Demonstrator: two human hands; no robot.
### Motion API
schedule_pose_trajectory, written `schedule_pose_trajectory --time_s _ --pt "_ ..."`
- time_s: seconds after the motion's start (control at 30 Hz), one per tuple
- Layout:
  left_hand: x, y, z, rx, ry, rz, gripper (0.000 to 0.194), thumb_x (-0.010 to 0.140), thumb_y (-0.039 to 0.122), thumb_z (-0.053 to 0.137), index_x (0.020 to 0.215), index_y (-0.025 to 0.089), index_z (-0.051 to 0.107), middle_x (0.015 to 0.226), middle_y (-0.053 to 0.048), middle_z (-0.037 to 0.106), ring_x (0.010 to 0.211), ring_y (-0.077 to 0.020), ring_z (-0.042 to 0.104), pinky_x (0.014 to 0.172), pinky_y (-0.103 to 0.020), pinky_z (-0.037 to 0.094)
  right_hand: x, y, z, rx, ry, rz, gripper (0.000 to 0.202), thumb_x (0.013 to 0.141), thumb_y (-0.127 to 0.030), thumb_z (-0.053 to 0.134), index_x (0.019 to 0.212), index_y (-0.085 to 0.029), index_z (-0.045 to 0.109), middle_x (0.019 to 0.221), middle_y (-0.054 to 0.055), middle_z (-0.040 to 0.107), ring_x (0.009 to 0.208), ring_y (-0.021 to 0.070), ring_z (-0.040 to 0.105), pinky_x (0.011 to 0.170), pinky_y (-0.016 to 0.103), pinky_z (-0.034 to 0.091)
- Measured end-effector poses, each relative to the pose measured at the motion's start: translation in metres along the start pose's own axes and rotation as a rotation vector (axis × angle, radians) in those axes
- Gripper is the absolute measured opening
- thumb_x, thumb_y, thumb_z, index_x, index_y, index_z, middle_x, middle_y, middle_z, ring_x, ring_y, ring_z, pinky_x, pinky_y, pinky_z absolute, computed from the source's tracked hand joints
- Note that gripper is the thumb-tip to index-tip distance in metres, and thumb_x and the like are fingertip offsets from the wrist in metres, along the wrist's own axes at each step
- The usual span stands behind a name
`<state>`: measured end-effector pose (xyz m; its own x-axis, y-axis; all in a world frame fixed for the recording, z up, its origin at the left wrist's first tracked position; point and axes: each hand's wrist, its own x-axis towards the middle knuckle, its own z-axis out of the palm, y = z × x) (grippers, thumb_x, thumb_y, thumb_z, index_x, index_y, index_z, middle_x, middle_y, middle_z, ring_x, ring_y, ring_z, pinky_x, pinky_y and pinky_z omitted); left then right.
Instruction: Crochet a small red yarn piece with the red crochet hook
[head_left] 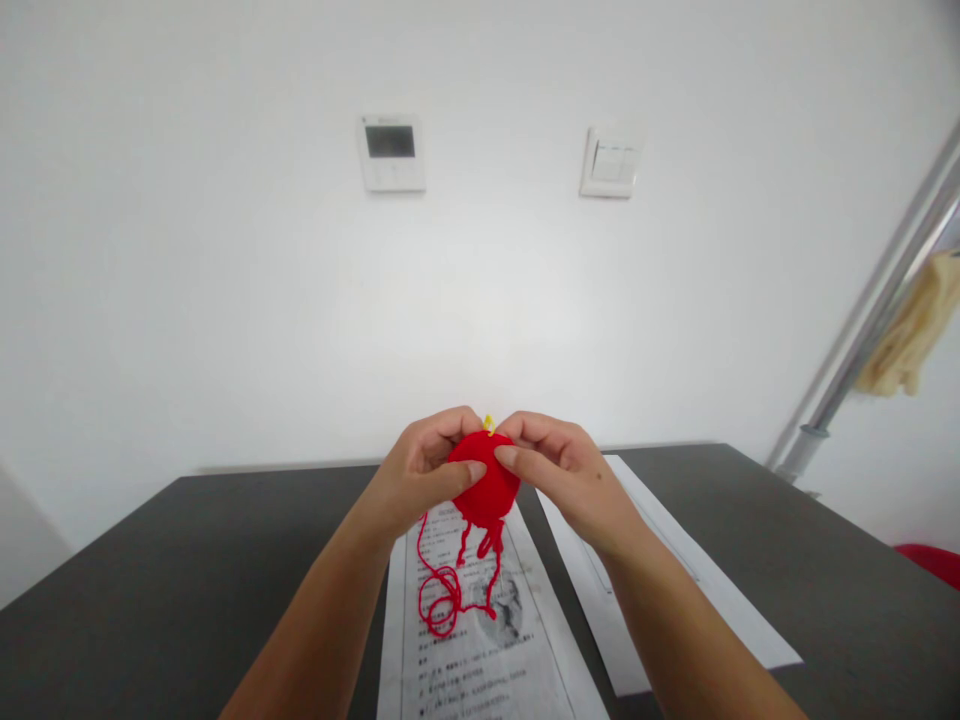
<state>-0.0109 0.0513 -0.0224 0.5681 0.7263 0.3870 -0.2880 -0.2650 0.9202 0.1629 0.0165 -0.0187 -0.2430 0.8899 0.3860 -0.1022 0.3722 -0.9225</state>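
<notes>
A round red knitted piece [487, 490] is held upright between both hands above the table. My left hand [431, 465] pinches its left side, thumb on the near face and fingers behind. On the right side my right hand [551, 460] grips it the same way, the two thumb tips close together. A small yellow marker [489, 424] stands at the top edge between the hands. Short red strands hang from the bottom edge, and a loose coil of red yarn [441, 602] lies below on a printed sheet [480, 670].
A second white sheet [697, 610] lies to the right on the dark table [187, 600]. Behind is a white wall with a control panel [393, 153] and a switch [610, 163]. At the right are a slanted metal pole [885, 310] and beige cloth [911, 335].
</notes>
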Motion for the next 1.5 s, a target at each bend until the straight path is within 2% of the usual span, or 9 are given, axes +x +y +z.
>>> schedule_pose_trajectory --time_s 0.73,1.1,1.5 --pt "-0.0008 -0.0016 -0.0026 -0.041 -0.037 0.001 0.029 0.074 0.033 0.082 0.078 0.018 0.058 0.062 0.005 0.056 0.052 -0.0076 0.045 0.051 -0.019 0.033 -0.0017 -0.002 0.0004 -0.01 0.007 0.017 0.018 0.078 -0.035 0.071 0.075 -0.019 0.065 0.065 -0.002 0.061 0.059 0.0114 0.052 0.058 0.026 0.042" --pt "-0.0015 0.0006 -0.0002 0.009 -0.018 -0.028 0.027 0.073 0.03 0.081 0.077 0.019 0.056 0.062 0.005 0.055 0.053 -0.008 0.045 0.05 -0.019 0.033 -0.0013 -0.0007 0.0001 -0.02 -0.006 -0.011 0.017 0.08 -0.034 0.071 0.075 -0.019 0.065 0.064 -0.003 0.061 0.058 0.0112 0.053 0.059 0.026 0.043" --pt "-0.0011 0.0018 0.0013 0.017 0.016 -0.035 0.032 0.072 0.037 0.081 0.074 0.019 0.055 0.06 0.006 0.052 0.051 -0.0077 0.042 0.049 -0.02 0.031 -0.0015 -0.0015 0.0004 -0.018 0.005 0.004 0.018 0.079 -0.035 0.073 0.075 -0.019 0.065 0.065 -0.002 0.062 0.059 0.0112 0.052 0.058 0.026 0.042"
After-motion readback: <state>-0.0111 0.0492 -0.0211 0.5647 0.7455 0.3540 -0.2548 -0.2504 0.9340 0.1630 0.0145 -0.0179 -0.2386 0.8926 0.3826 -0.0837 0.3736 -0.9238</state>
